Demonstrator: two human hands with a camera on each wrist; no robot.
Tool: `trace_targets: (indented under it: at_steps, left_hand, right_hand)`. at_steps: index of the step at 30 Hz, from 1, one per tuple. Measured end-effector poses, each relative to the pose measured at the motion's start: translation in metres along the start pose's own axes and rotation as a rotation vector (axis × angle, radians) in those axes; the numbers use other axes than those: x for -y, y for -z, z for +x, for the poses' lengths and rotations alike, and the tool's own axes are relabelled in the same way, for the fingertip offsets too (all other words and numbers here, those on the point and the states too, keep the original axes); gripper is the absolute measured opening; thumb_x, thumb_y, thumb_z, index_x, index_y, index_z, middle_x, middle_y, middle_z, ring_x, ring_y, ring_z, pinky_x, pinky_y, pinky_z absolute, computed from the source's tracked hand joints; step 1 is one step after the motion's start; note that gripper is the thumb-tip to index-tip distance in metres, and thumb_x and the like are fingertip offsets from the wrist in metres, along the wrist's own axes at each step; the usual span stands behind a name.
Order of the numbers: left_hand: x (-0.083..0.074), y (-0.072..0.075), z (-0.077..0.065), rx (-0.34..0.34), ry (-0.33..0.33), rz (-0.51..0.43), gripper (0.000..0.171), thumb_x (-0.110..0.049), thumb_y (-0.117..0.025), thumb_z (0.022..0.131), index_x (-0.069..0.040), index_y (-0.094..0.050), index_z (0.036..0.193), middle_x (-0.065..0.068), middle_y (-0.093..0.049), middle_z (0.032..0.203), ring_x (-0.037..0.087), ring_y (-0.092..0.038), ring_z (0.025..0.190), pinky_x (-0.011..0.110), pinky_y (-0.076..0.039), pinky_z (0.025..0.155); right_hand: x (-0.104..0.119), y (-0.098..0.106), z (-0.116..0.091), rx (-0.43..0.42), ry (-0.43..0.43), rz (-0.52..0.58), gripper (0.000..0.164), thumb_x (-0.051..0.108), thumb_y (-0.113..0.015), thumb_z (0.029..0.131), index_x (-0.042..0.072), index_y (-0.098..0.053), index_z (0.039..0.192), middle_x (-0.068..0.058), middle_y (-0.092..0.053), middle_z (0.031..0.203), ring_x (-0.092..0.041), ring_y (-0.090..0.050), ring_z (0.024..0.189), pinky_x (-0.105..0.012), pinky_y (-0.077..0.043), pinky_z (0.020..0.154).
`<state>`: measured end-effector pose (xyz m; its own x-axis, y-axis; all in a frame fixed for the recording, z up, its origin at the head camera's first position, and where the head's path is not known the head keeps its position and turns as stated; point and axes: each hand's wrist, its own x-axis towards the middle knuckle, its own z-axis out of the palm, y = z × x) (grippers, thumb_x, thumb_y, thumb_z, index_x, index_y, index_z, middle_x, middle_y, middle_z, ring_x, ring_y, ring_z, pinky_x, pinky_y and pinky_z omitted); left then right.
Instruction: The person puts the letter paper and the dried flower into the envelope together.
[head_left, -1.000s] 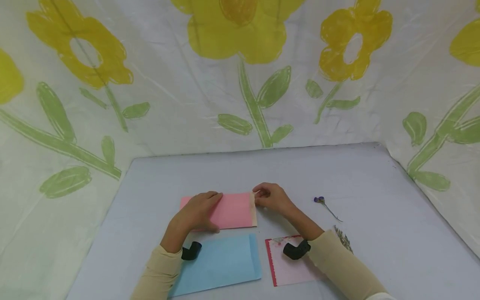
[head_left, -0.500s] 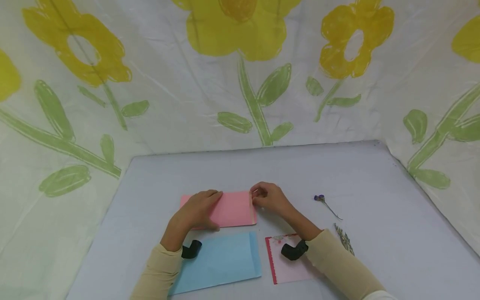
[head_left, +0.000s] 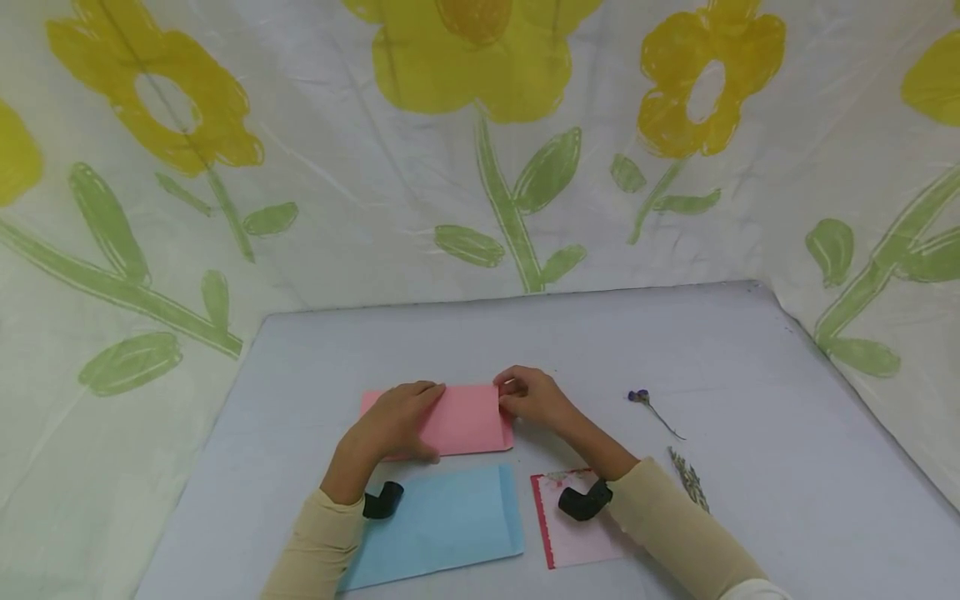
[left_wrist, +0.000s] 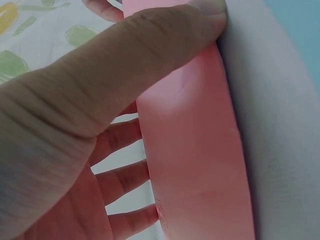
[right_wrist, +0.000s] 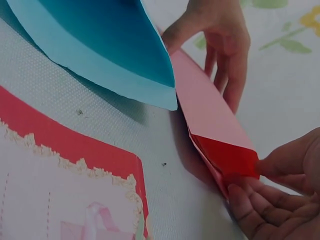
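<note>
A pink envelope (head_left: 467, 421) lies on the table with its end towards the right. My left hand (head_left: 396, 421) spans and holds its left part, the thumb (left_wrist: 145, 50) over the near edge and the fingertips along the far edge. At the right end, my right hand (head_left: 536, 398) pinches the envelope's mouth near the far corner. In the right wrist view, the red inside (right_wrist: 225, 154) of the envelope shows between the thumb and fingers. Whatever lies deeper in the envelope is hidden.
Nearer the person lies a larger light blue envelope (head_left: 450, 525), its mouth towards the right. A pale pink card (head_left: 577, 537) with a red border is partly under the right forearm. A dried purple flower (head_left: 639, 398) and a dried sprig (head_left: 687, 477) lie further right.
A cream strip at the pink envelope's right end has narrowed and gone from view. My right hand has shifted slightly left with it. The left hand has stayed in place.
</note>
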<state>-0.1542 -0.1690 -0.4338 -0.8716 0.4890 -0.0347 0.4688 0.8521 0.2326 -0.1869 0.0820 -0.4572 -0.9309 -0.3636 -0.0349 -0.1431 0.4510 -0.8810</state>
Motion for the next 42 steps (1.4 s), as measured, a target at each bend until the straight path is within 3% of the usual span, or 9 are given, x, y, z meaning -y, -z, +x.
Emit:
trace_targets:
  at_steps: [6,9,12,18,22,26,31,36,42]
  left_hand:
    - [-0.001,0.001,0.0,0.005,-0.004,-0.001,0.094,-0.042,-0.084,0.055,-0.01,-0.044,0.134,0.005,-0.046,0.13,0.023,-0.04,0.119,0.04,-0.035,0.097]
    - [0.0,0.001,0.0,0.01,-0.005,-0.001,0.093,-0.042,-0.084,0.055,-0.01,-0.044,0.134,0.005,-0.046,0.131,0.024,-0.04,0.12,0.04,-0.034,0.098]
    - [0.0,0.001,0.0,0.016,-0.008,-0.008,0.093,-0.041,-0.084,0.056,-0.01,-0.044,0.134,0.006,-0.045,0.131,0.024,-0.04,0.12,0.04,-0.034,0.098]
    - [0.0,0.003,0.002,0.027,-0.004,-0.014,0.094,-0.041,-0.083,0.056,-0.009,-0.043,0.134,0.006,-0.045,0.131,0.024,-0.039,0.12,0.041,-0.033,0.098]
    - [0.0,0.002,0.003,0.03,0.001,-0.014,0.094,-0.041,-0.083,0.057,-0.009,-0.042,0.135,0.006,-0.044,0.132,0.024,-0.039,0.121,0.041,-0.033,0.099]
    - [0.0,0.002,0.002,0.039,0.016,-0.034,0.094,-0.04,-0.083,0.057,-0.009,-0.042,0.135,0.006,-0.044,0.133,0.026,-0.038,0.121,0.042,-0.033,0.099]
    - [0.0,0.001,0.0,0.051,0.017,-0.034,0.094,-0.041,-0.083,0.057,-0.008,-0.042,0.135,0.008,-0.042,0.134,0.027,-0.038,0.122,0.042,-0.033,0.099]
    - [0.0,0.001,0.0,0.042,0.01,-0.031,0.094,-0.041,-0.083,0.057,-0.008,-0.042,0.135,0.008,-0.043,0.134,0.027,-0.038,0.122,0.043,-0.032,0.099]
    - [0.0,0.001,0.0,0.032,0.015,-0.023,0.093,-0.04,-0.083,0.057,-0.009,-0.042,0.135,0.007,-0.044,0.132,0.026,-0.039,0.121,0.043,-0.033,0.098]
  right_hand:
    - [-0.002,0.007,-0.001,0.017,0.031,-0.037,0.022,0.007,-0.059,0.084,0.012,-0.06,0.106,-0.003,-0.063,0.097,-0.016,-0.059,0.086,-0.027,-0.051,0.06]
    - [-0.005,0.024,-0.006,0.003,0.064,-0.104,0.022,0.007,-0.06,0.084,0.009,-0.061,0.106,-0.002,-0.063,0.094,-0.014,-0.058,0.081,-0.027,-0.051,0.061]
    - [-0.007,0.052,-0.015,-0.025,0.078,-0.253,0.021,0.008,-0.061,0.084,0.007,-0.062,0.104,-0.001,-0.061,0.089,-0.014,-0.056,0.077,-0.027,-0.049,0.063]
    - [-0.019,0.114,-0.042,-0.064,-0.073,-0.587,0.024,0.012,-0.066,0.078,0.004,-0.063,0.101,-0.009,-0.059,0.087,-0.022,-0.054,0.078,-0.037,-0.046,0.063]
    - [-0.028,0.139,-0.055,-0.034,-0.185,-0.687,0.029,0.016,-0.072,0.073,0.002,-0.063,0.096,-0.01,-0.059,0.086,-0.024,-0.053,0.076,-0.041,-0.045,0.062]
    - [-0.036,0.146,-0.059,0.019,-0.211,-0.668,0.023,0.014,-0.074,0.071,0.004,-0.062,0.088,-0.005,-0.056,0.077,-0.021,-0.05,0.069,-0.038,-0.043,0.059]
    - [-0.04,0.147,-0.06,0.006,-0.181,-0.64,0.01,0.003,-0.061,0.077,0.005,-0.061,0.087,-0.005,-0.056,0.077,-0.021,-0.05,0.068,-0.035,-0.043,0.057]
    - [-0.035,0.15,-0.059,-0.015,-0.084,-0.553,0.013,0.001,-0.057,0.08,0.003,-0.062,0.092,-0.007,-0.059,0.082,-0.021,-0.054,0.074,-0.035,-0.046,0.061]
    - [-0.027,0.149,-0.054,0.0,-0.003,-0.157,0.018,0.007,-0.059,0.085,0.003,-0.06,0.103,-0.009,-0.061,0.09,-0.027,-0.058,0.08,-0.038,-0.05,0.064]
